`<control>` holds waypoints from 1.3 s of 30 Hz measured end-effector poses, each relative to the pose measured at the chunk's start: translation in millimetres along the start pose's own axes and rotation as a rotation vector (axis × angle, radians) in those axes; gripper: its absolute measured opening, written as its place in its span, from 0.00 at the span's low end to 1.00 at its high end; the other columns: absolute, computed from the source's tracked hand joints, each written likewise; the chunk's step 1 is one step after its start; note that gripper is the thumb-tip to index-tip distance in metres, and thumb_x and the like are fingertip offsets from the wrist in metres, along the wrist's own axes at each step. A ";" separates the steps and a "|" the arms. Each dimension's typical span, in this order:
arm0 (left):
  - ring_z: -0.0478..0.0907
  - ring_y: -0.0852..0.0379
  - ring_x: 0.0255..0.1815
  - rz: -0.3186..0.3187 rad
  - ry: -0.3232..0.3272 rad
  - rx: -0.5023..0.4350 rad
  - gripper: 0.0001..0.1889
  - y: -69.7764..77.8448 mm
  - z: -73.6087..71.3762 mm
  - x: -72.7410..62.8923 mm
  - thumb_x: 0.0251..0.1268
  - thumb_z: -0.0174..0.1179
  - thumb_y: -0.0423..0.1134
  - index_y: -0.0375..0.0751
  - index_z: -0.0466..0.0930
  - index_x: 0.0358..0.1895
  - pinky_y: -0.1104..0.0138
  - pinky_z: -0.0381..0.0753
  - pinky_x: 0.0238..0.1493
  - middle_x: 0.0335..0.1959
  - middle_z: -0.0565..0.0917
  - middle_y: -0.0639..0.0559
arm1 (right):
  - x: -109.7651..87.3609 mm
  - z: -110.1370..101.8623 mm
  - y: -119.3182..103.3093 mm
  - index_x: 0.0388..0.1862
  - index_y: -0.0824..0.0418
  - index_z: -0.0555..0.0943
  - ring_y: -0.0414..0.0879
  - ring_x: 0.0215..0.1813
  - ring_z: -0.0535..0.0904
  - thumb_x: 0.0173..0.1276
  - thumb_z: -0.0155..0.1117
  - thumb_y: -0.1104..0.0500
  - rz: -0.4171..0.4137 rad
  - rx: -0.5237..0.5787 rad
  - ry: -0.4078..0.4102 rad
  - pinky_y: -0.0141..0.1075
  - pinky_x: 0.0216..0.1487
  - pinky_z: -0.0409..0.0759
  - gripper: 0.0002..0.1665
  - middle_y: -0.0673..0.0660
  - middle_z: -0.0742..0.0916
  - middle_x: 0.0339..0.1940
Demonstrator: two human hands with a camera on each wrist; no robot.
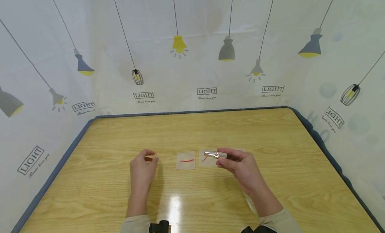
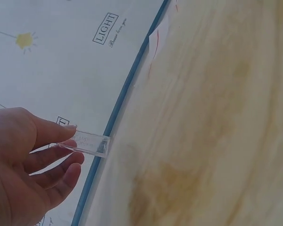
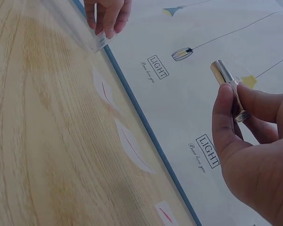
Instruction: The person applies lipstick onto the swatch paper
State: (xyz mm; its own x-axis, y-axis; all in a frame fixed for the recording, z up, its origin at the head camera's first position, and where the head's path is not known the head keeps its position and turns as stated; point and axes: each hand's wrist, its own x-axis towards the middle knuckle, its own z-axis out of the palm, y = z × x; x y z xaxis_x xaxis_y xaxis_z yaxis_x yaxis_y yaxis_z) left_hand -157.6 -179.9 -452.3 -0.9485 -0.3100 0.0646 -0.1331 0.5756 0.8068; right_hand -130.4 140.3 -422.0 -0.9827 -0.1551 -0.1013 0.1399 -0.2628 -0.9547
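My right hand (image 1: 245, 167) holds a shiny metallic lipstick tube (image 1: 215, 154) between thumb and fingers, above the table. In the right wrist view the tube (image 3: 223, 74) stands tilted, its top bare of a cover; no lipstick colour shows at its end. My left hand (image 1: 142, 169) is to the left, pinching a clear rectangular lipstick cap (image 2: 88, 142) by one end. That cap is hardly visible in the head view. Between the hands lies a paper slip (image 1: 185, 164) with a red stroke. Another marked slip (image 1: 204, 163) is partly covered by the tube and right hand.
A third slip (image 3: 166, 214) with a short red mark shows in the right wrist view. The wood-grain table (image 1: 120, 132) has a blue border (image 1: 192, 111) along its back and sides. White sheeting (image 1: 180, 72) printed with lamps surrounds it.
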 end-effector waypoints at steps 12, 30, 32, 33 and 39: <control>0.89 0.54 0.51 -0.054 -0.077 -0.365 0.13 22.9 -7.5 -5.5 0.77 0.66 0.40 0.45 0.88 0.59 0.69 0.84 0.46 0.56 0.86 0.46 | -1.2 0.6 -3.1 0.63 0.73 0.84 0.41 0.41 0.90 0.74 0.65 0.74 0.002 0.010 0.004 0.32 0.53 0.90 0.20 0.53 0.88 0.43; 0.89 0.63 0.38 -0.020 -0.200 -0.697 0.18 52.2 -0.5 -15.5 0.65 0.68 0.20 0.26 0.83 0.58 0.69 0.90 0.47 0.43 0.92 0.50 | -3.3 -2.1 -9.3 0.51 0.52 0.92 0.40 0.42 0.91 0.76 0.66 0.71 0.000 0.023 0.007 0.32 0.53 0.90 0.17 0.51 0.89 0.42; 0.89 0.63 0.38 0.000 -0.218 -0.692 0.17 53.7 1.1 -17.3 0.65 0.68 0.20 0.26 0.84 0.57 0.69 0.90 0.47 0.44 0.92 0.46 | -3.4 -2.2 -9.2 0.51 0.53 0.92 0.40 0.42 0.91 0.75 0.66 0.71 -0.005 0.021 0.007 0.32 0.53 0.90 0.17 0.51 0.89 0.42; 0.89 0.63 0.38 0.006 -0.228 -0.688 0.17 54.1 2.2 -18.0 0.65 0.68 0.20 0.26 0.84 0.57 0.69 0.90 0.47 0.44 0.91 0.46 | -3.1 -2.3 -8.8 0.51 0.52 0.92 0.40 0.42 0.91 0.76 0.65 0.71 -0.007 0.019 0.009 0.32 0.53 0.90 0.17 0.51 0.89 0.42; 0.90 0.61 0.37 0.025 -0.286 -0.659 0.17 54.4 12.1 -20.8 0.65 0.70 0.22 0.27 0.85 0.57 0.68 0.91 0.47 0.45 0.91 0.41 | -1.0 -3.4 -5.6 0.52 0.53 0.91 0.40 0.42 0.90 0.76 0.66 0.69 -0.004 -0.001 0.045 0.32 0.53 0.90 0.15 0.50 0.89 0.41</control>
State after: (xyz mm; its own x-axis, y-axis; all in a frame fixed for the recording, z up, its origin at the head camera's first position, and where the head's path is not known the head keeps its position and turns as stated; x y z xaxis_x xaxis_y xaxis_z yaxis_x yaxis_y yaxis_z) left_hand -148.6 -133.0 -416.9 -0.9992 -0.0404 0.0041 0.0051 -0.0248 0.9997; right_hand -130.7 145.1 -417.5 -0.9877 -0.1112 -0.1097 0.1356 -0.2626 -0.9553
